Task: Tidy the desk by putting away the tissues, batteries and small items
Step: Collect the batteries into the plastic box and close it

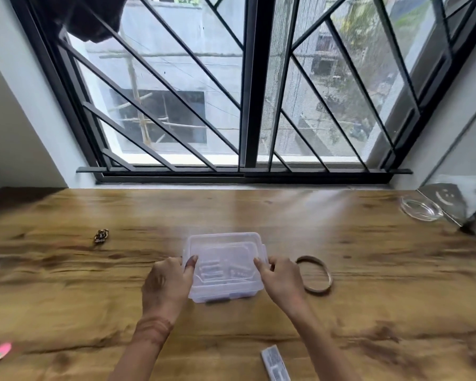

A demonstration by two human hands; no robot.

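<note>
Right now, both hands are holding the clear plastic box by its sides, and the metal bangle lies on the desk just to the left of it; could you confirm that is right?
Not quite. In the head view both hands, left and right, do hold the clear plastic box by its sides, but the metal bangle lies on the desk just to the right of it, beside the right hand.

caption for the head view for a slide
Both hands, left and right, grip a lidded clear plastic box on a wooden desk.

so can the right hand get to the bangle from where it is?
Probably yes. The bangle lies flat on the desk just right of the right hand, nothing between, but that hand grips the plastic box.
</note>
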